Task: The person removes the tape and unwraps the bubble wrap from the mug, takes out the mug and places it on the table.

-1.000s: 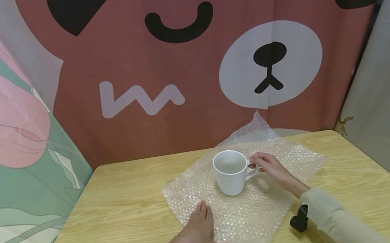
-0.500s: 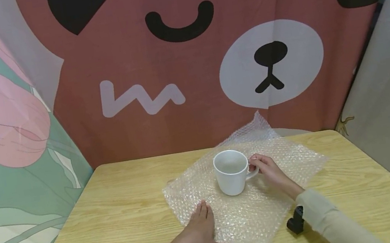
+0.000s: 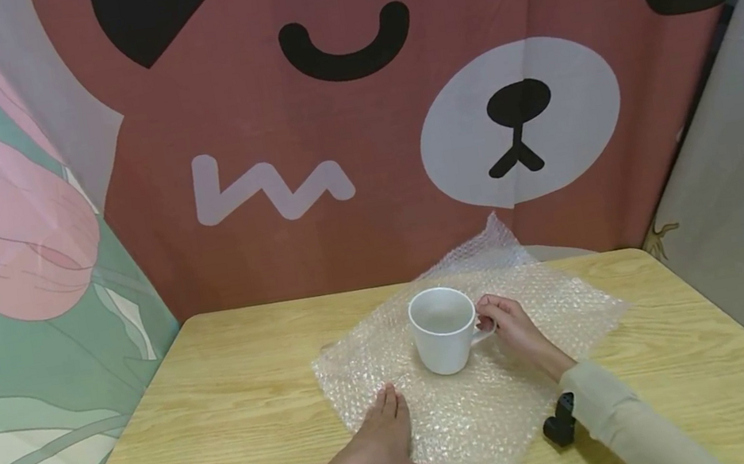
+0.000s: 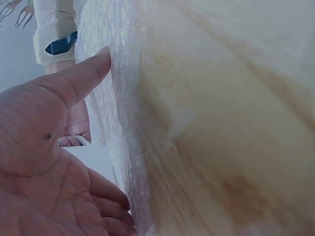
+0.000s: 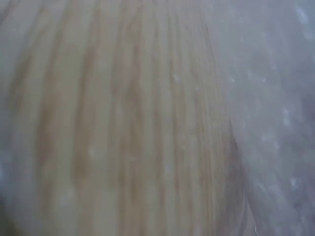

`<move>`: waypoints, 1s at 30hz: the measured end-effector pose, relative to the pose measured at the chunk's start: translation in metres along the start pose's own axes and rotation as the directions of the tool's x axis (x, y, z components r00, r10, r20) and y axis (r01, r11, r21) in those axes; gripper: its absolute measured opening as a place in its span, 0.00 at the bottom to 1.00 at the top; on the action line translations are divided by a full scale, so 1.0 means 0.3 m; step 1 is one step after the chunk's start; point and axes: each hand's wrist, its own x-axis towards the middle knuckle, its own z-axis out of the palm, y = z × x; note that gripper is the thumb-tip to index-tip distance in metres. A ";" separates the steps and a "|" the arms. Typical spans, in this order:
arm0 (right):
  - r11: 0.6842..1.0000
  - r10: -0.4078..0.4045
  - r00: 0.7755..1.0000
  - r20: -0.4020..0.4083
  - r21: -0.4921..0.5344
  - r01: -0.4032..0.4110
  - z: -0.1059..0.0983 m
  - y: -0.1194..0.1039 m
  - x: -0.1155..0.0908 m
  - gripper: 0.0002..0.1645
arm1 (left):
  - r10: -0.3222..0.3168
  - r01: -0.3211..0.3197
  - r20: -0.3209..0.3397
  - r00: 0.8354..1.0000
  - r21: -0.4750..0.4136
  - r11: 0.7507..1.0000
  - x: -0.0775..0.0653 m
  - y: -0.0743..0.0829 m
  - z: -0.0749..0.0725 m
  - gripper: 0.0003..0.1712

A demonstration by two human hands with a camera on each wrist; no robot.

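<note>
A white mug [image 3: 443, 345] stands upright on a sheet of bubble wrap [image 3: 474, 429], its handle turned to the right. My right hand [image 3: 514, 327] pinches that handle between thumb and fingers. Near the lower left of the sheet, my left hand [image 3: 382, 447] rests on the wrap's edge with fingers straight and thumb spread apart. In the left wrist view the left hand's palm [image 4: 34, 142] shows, its fingertips touching the wrap [image 4: 123, 98], with part of the mug [image 4: 96, 160] behind. The right wrist view is blurred and shows no hand.
The wooden table [image 3: 226, 414] extends on both sides of the wrap. A black device [image 3: 560, 420] sits at the right wrist, by the sleeve. Behind the table hangs a curtain [image 3: 275, 262] with a bear print; the wrap's far corner rises against it.
My right forearm has shifted slightly left, the black device with it. The mug, the wrap and my left hand stay essentially where they were.
</note>
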 end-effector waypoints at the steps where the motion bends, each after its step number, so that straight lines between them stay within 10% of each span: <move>1: 1.000 -0.013 1.000 0.003 0.013 0.013 -0.001 0.005 0.000 0.11 | -0.001 0.001 0.000 1.000 0.001 1.000 0.001 0.000 0.001 0.73; 8: 0.994 -0.093 0.994 0.054 0.067 0.090 0.001 0.021 0.000 0.12 | -0.005 0.005 0.001 1.000 0.005 1.000 0.003 0.000 0.005 0.74; 18: 0.991 0.136 0.984 -0.111 -0.003 -0.137 0.027 -0.012 -0.004 0.14 | -0.002 0.002 -0.006 1.000 -0.001 1.000 0.006 -0.003 0.009 0.74; 30: 0.988 0.151 0.980 -0.131 0.041 -0.147 0.053 -0.022 -0.009 0.16 | 0.012 -0.012 -0.015 1.000 0.001 1.000 0.007 -0.008 0.012 0.74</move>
